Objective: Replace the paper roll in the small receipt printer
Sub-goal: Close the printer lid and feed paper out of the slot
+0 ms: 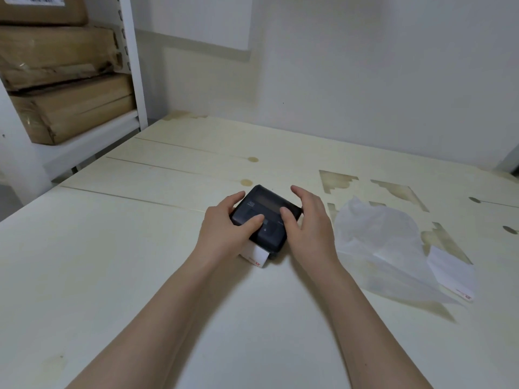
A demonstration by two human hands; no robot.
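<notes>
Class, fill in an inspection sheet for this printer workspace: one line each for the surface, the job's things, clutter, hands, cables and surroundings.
Surface: pale wooden table, with patches where the finish has peeled on the right.
Job's things: small black receipt printer on the table, lid down; white paper strip with a red mark sticking out of its near end.
Clutter: crumpled clear plastic wrapper to the right, a loose paper slip partly under it.
Hands: left hand grips the printer's left side, thumb on top; right hand at its right side, thumb on top, fingers spread.
Cables: nothing seen.
Surroundings: white wall; white shelf unit holding stacked cardboard boxes at the left.
</notes>
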